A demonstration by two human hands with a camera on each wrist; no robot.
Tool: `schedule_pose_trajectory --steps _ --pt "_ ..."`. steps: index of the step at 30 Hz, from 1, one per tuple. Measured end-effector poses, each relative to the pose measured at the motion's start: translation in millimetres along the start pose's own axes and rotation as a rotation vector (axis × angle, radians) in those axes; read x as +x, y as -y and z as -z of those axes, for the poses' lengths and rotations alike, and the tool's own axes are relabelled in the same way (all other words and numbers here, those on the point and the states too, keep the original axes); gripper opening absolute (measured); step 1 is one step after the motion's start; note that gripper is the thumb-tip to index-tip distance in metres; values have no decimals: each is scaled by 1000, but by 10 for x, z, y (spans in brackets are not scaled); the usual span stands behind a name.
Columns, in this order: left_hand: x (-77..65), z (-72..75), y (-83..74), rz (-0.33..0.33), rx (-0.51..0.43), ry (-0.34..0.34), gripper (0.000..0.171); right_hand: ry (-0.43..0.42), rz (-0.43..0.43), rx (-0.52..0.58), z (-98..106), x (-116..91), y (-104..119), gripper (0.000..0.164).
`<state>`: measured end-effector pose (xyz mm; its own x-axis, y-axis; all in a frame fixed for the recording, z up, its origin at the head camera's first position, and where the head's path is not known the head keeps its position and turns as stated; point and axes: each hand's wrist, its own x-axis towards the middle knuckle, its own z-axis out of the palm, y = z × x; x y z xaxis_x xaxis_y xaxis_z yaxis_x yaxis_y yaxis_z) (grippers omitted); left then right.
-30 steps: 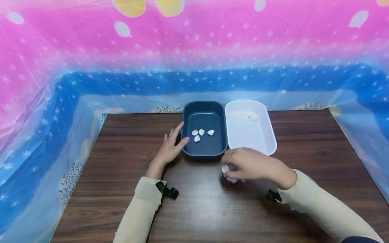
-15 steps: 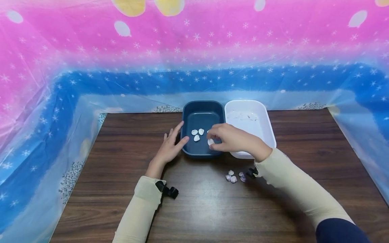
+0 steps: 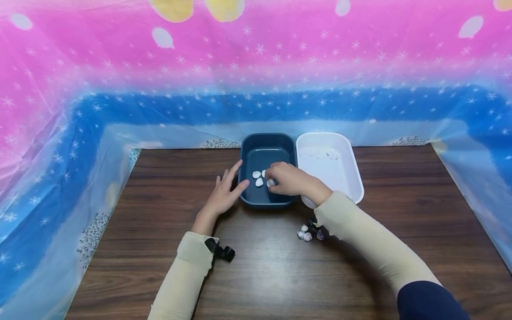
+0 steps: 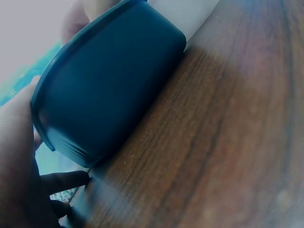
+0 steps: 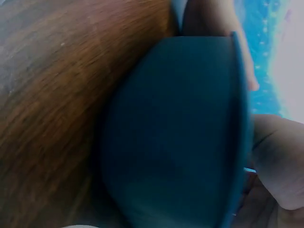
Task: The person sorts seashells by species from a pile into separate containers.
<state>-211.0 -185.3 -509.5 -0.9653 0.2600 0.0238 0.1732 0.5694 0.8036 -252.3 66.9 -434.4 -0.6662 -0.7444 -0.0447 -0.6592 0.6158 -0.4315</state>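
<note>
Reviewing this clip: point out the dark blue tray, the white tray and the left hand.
Dark blue tray [image 3: 268, 159], head view: bare floor.
White tray [image 3: 329, 171], head view: floor.
Left hand [image 3: 222, 194], head view: back of the hand.

head view: bright, fairly clear | soft glare on table [image 3: 268, 282] | wrist views: dimmer, blurry, an upper corner washed pale

Cream sleeves [image 3: 180, 275] (one navy-topped), black wrist cameras [image 3: 221, 251]

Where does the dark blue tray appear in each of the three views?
Head: the dark blue tray is near the centre, left of the white tray.
Left wrist: its outer wall takes the upper left.
Right wrist: its outer wall fills the middle, down to the bottom.
Shared landmark: the brown wooden table.
</note>
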Motion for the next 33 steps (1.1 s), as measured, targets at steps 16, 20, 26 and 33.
schedule_pose_trajectory --steps 16,20,26,33 --pt "0 -10 16 -7 -8 -1 80 39 -91 -143 -192 128 -41 30" --pt "-1 -9 15 -8 -10 -3 80 30 -84 -176 -216 132 -39 29" --pt "-4 -17 10 -2 3 -5 80 4 -72 -125 -126 45 -24 29" --pt "0 -11 7 0 0 -8 80 -66 -26 -64 171 -218 51 29"
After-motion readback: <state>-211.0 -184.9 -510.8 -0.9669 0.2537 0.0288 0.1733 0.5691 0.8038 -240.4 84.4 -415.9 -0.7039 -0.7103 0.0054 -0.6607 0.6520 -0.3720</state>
